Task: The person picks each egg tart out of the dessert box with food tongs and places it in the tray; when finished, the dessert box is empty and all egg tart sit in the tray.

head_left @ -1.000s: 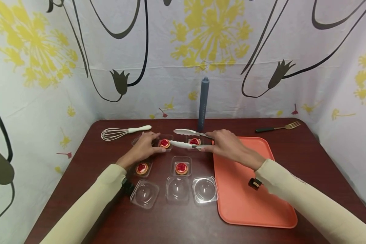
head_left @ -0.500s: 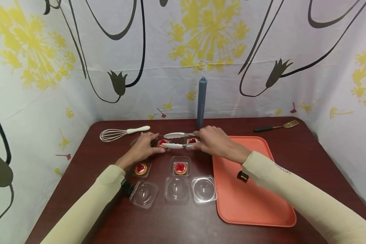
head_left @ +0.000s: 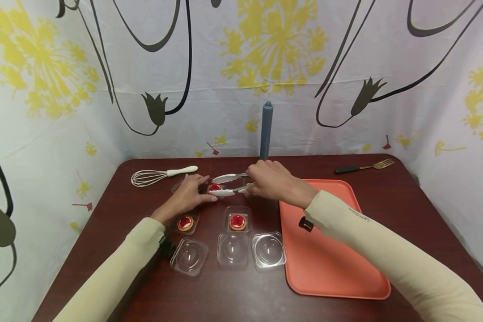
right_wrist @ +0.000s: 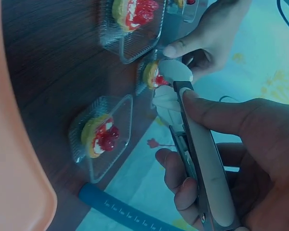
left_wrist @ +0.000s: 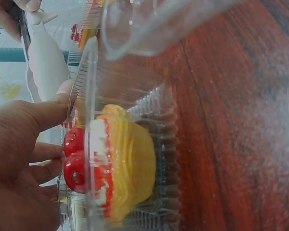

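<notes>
From where I'm standing, the person's right hand (head_left: 275, 181) is wrapped round a pair of tongs (head_left: 223, 192), its white tips parted over the red-topped tart (head_left: 214, 187) at the table's far side, left of centre; I can't tell whether they touch it. That tart sits in a clear container (right_wrist: 141, 79). The left hand (head_left: 185, 197) is at the container's left, thumb and forefinger spread. Nearer lie a left tart (head_left: 185, 222) and a middle tart (head_left: 238, 222), both in clear boxes, with three clear domed pieces (head_left: 232, 251) in front. An orange tray (head_left: 334, 268) fills the right, a whisk (head_left: 163, 174) lies far left, and a fork (head_left: 364, 167) far right.
</notes>
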The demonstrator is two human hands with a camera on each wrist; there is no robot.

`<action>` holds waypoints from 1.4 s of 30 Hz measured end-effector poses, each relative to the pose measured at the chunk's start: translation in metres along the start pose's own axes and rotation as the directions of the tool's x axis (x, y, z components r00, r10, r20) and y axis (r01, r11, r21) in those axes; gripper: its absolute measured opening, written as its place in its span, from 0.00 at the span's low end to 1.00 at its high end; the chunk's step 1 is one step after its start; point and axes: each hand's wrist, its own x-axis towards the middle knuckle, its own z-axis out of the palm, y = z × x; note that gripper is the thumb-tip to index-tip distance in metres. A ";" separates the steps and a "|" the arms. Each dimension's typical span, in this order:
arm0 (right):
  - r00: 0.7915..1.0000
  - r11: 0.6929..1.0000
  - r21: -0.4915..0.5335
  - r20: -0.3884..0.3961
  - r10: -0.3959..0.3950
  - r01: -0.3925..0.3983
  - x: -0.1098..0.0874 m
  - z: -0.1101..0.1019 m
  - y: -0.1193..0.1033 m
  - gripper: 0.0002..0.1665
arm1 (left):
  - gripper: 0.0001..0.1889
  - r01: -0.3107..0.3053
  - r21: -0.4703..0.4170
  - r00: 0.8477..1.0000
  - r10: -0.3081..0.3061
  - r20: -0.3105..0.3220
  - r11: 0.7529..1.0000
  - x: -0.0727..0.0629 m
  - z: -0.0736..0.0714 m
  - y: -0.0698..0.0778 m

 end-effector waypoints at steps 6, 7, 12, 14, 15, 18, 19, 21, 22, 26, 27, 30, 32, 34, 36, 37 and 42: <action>1.000 1.000 -0.028 0.020 0.000 0.000 0.004 -0.002 -0.006 0.24 | 0.42 0.008 0.026 1.000 -0.008 0.000 1.000 -0.002 -0.002 0.005; 1.000 1.000 -0.027 0.023 0.005 -0.005 0.004 -0.002 -0.007 0.24 | 0.42 0.010 0.027 1.000 -0.010 0.004 1.000 -0.002 -0.002 0.005; 0.999 1.000 -0.022 0.029 0.016 -0.015 0.005 -0.001 -0.009 0.24 | 0.43 0.006 0.056 0.999 -0.008 0.042 0.998 0.000 -0.005 0.005; 0.999 1.000 -0.012 0.028 0.014 -0.014 0.006 0.000 -0.009 0.23 | 0.43 -0.003 0.071 0.998 -0.001 0.063 0.997 0.000 -0.008 0.004; 1.000 1.000 -0.008 0.025 0.014 -0.014 0.006 0.000 -0.009 0.23 | 0.43 -0.006 0.075 0.997 0.000 0.075 0.997 0.001 -0.009 0.004; 1.000 1.000 0.001 0.013 0.011 -0.011 0.005 0.001 -0.009 0.22 | 0.44 -0.013 0.081 0.994 0.004 0.109 0.997 0.001 -0.012 0.003; 1.000 1.000 0.002 0.009 0.011 -0.011 0.005 0.002 -0.009 0.21 | 0.44 -0.017 0.086 0.993 0.007 0.117 0.996 0.001 -0.013 0.003; 1.000 1.000 0.000 0.000 0.012 -0.012 0.004 0.003 -0.009 0.21 | 0.44 -0.022 0.094 0.992 0.009 0.129 0.995 0.001 -0.015 0.003; 1.000 1.000 0.002 -0.002 0.012 -0.012 0.004 0.003 -0.009 0.21 | 0.44 -0.022 0.096 0.991 0.009 0.132 0.995 0.000 -0.015 0.003; 1.000 1.000 0.020 -0.001 0.014 -0.014 0.002 0.006 -0.009 0.18 | 0.44 -0.010 0.096 0.992 -0.002 0.125 0.995 -0.001 -0.015 0.003; 1.000 1.000 0.025 -0.001 0.014 -0.014 0.002 0.007 -0.009 0.17 | 0.44 -0.004 0.092 0.993 -0.007 0.120 0.996 -0.001 -0.014 0.002; 1.000 1.000 0.021 0.004 0.020 -0.020 0.003 0.006 -0.010 0.17 | 0.44 -0.001 0.088 0.995 -0.008 0.099 0.996 -0.001 -0.013 0.002; 1.000 1.000 0.009 0.017 0.026 -0.026 0.004 0.004 -0.011 0.19 | 0.43 0.002 0.083 0.996 -0.009 0.086 0.997 -0.001 -0.012 0.002; 0.999 1.000 -0.008 0.033 0.029 -0.028 0.006 0.000 -0.012 0.21 | 0.43 0.002 0.080 0.997 -0.008 0.076 0.997 -0.001 -0.012 0.003; 0.998 0.999 -0.021 0.056 0.034 -0.033 0.008 -0.006 -0.014 0.22 | 0.43 0.007 0.072 0.998 -0.012 0.069 0.997 -0.001 -0.011 0.003; 0.997 0.999 -0.026 0.069 0.037 -0.036 0.009 -0.009 -0.016 0.22 | 0.42 0.006 0.072 0.998 -0.010 0.065 0.997 -0.001 -0.011 0.003; 0.989 0.997 -0.056 0.130 0.067 -0.060 0.014 -0.021 -0.025 0.21 | 0.41 0.005 0.073 0.998 -0.009 0.054 0.997 0.002 -0.009 0.004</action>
